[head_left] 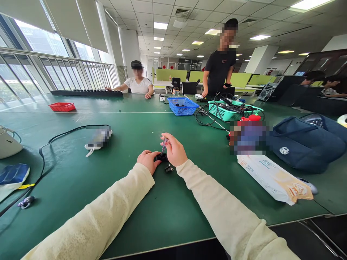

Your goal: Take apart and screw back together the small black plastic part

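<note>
On the green table, my left hand [148,160] has its fingers closed on a small black part [162,157] and holds it down against the surface. A screwdriver [164,144] with a clear purplish handle stands nearly upright in my right hand [175,148], pinched between thumb and fingers. Its lower end reaches the black part; the tip itself is too small to make out. Close below my hands lies another small black piece [169,168] with pale metal bits, touched by neither hand.
Ahead are a blue basket [183,110], a green basket [226,115] of tangled cables and a red tray [62,107]. A power strip [99,140] lies left; a wipes pack [271,178] and navy bag [306,144] sit right. Two people [221,68] are across the table.
</note>
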Available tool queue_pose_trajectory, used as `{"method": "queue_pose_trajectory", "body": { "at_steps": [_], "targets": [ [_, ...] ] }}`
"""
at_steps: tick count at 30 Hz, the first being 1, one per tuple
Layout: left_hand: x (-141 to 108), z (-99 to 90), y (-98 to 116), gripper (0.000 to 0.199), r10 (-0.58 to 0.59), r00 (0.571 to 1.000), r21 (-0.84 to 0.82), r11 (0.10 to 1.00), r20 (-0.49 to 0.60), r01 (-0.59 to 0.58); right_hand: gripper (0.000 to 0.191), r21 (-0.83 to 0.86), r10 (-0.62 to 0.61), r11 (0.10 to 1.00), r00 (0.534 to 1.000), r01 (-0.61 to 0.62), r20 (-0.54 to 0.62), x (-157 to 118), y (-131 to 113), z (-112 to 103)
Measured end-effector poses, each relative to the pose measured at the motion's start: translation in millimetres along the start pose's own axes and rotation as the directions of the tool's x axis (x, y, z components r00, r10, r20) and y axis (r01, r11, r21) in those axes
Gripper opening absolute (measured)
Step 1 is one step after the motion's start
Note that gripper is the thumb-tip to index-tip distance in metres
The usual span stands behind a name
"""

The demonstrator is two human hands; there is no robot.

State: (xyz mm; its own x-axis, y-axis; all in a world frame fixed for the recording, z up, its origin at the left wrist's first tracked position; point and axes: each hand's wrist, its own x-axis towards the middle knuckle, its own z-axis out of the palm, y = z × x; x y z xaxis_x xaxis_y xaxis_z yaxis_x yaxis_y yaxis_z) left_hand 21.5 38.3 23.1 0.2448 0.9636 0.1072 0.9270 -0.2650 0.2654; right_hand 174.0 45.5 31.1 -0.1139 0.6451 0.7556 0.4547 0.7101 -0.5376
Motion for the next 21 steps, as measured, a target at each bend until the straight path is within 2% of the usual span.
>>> {"method": "queue_pose_trajectory", "body": {
  "at_steps": [21],
  "targets": [
    [0.3,0.3,0.3,0.041,0.005,1.000,0.007,1.000,0.007,-0.005,0.035,-0.056,0.036,0.998,0.999,-0.036,-0.001,-0.5,-0.4,1.3]
  ]
}}
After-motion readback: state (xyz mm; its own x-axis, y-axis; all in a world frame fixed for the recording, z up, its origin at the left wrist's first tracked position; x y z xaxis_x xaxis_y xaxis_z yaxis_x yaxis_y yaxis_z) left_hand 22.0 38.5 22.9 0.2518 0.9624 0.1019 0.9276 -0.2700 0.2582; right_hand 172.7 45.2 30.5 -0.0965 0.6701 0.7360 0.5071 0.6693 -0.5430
